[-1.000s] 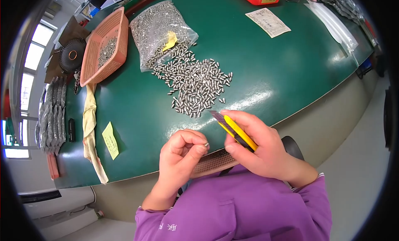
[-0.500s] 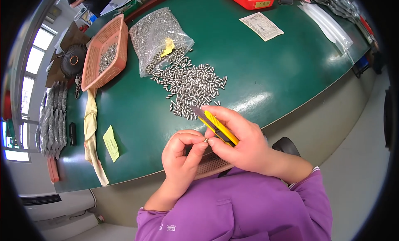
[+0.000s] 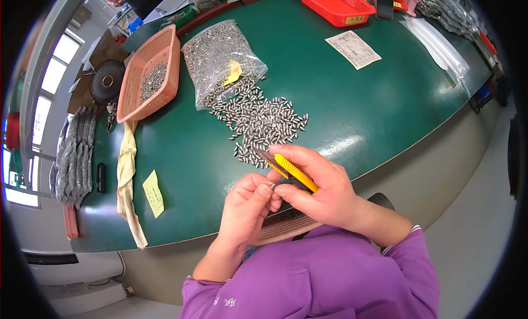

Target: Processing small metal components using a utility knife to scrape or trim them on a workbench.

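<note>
My right hand [image 3: 319, 179] is closed around a yellow utility knife [image 3: 295, 172], whose dark blade end points up and left toward the loose parts. Against its fingertips, my left hand [image 3: 247, 203] pinches a small metal part [image 3: 273, 186]; most of that part is covered by fingers. Just beyond the hands spreads a pile of small bullet-shaped metal parts [image 3: 264, 121]. They spill from a clear plastic bag [image 3: 220, 55] full of the same parts, with a torn yellow slip [image 3: 233, 72] on it. Below my hands, a pink basket [image 3: 286, 229] shows partly at the table edge.
On the left stand a pink basket [image 3: 174, 66] holding metal parts, a twisted cream cloth [image 3: 126, 170], a yellow note [image 3: 153, 193] and a black marker [image 3: 101, 177]. A paper label [image 3: 353, 49] and red tray [image 3: 335, 8] lie far right. Another person [image 3: 146, 1] is at the far left.
My left hand has turned, its fingers curling in more beneath the thumb. The small part stays between the fingertips. The whole scene has shifted slightly down and right with the head.
</note>
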`<state>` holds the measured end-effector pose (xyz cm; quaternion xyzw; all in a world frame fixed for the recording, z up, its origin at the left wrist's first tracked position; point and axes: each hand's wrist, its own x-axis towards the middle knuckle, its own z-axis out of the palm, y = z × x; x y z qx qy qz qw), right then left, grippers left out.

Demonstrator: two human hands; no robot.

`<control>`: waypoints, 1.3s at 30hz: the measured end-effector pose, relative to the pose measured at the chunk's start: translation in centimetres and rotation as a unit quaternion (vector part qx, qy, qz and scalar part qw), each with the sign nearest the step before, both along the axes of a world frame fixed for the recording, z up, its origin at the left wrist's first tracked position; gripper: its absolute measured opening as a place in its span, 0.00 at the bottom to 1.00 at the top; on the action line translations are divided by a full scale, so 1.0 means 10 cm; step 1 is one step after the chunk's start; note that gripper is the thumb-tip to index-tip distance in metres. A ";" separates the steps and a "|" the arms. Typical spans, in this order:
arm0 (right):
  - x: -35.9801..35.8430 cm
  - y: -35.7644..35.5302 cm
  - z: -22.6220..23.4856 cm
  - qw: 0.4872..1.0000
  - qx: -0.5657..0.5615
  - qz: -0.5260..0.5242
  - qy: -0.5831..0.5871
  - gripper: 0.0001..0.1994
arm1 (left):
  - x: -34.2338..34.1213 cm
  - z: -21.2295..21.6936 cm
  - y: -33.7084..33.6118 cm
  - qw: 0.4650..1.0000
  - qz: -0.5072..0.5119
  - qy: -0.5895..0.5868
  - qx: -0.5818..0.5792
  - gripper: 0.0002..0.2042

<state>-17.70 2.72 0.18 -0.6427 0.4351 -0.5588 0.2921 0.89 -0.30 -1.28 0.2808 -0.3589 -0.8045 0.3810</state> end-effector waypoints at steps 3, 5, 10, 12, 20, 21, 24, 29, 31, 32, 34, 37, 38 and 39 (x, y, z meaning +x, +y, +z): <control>-0.02 -0.01 0.00 1.000 -0.002 0.014 0.005 0.28 | 0.01 -0.01 0.00 1.000 -0.011 -0.017 -0.009 0.06; -0.03 -0.01 0.01 1.000 0.003 0.019 0.011 0.28 | 0.02 -0.01 0.00 0.999 -0.013 -0.024 -0.034 0.06; -0.18 0.09 0.05 0.995 0.085 0.013 -0.043 0.28 | 0.17 0.11 -0.04 0.955 0.058 -0.154 -0.248 0.03; -0.34 0.16 0.09 0.985 0.142 0.094 0.027 0.30 | 0.34 0.15 -0.09 0.914 0.068 -0.244 -0.316 0.07; -0.43 0.30 0.04 0.983 0.169 0.066 0.034 0.29 | 0.27 0.13 -0.42 0.676 0.149 -0.559 -0.457 0.10; -0.43 0.31 0.05 0.980 0.185 0.063 0.035 0.28 | 0.24 0.14 -0.43 0.652 0.143 -0.569 -0.481 0.10; -0.41 0.33 -0.01 0.987 0.123 0.060 0.083 0.26 | 0.15 0.17 -0.44 0.614 0.142 -0.587 -0.508 0.09; -0.40 0.40 0.04 0.985 0.141 0.057 0.085 0.25 | 0.17 0.15 -0.45 0.604 0.138 -0.596 -0.511 0.06; -0.39 0.42 0.02 0.987 0.127 0.048 0.092 0.25 | 0.18 0.15 -0.43 0.598 0.132 -0.609 -0.504 0.05; -0.39 0.44 0.04 0.984 0.140 0.051 0.099 0.25 | 0.20 0.16 -0.41 0.592 0.127 -0.621 -0.498 0.05; -0.39 0.49 0.08 0.980 0.158 0.052 0.106 0.25 | 0.23 0.15 -0.36 0.583 0.132 -0.635 -0.489 0.05; -0.38 0.56 0.09 0.979 0.156 0.064 0.114 0.26 | 0.26 0.22 -0.17 0.647 0.135 -0.603 -0.447 0.07; -0.37 0.58 0.07 0.974 0.161 0.061 0.149 0.26 | 0.26 0.25 -0.11 0.709 0.128 -0.558 -0.413 0.08; -0.35 0.60 0.07 0.967 0.166 0.057 0.186 0.27 | 0.21 0.29 -0.07 0.732 0.119 -0.523 -0.420 0.09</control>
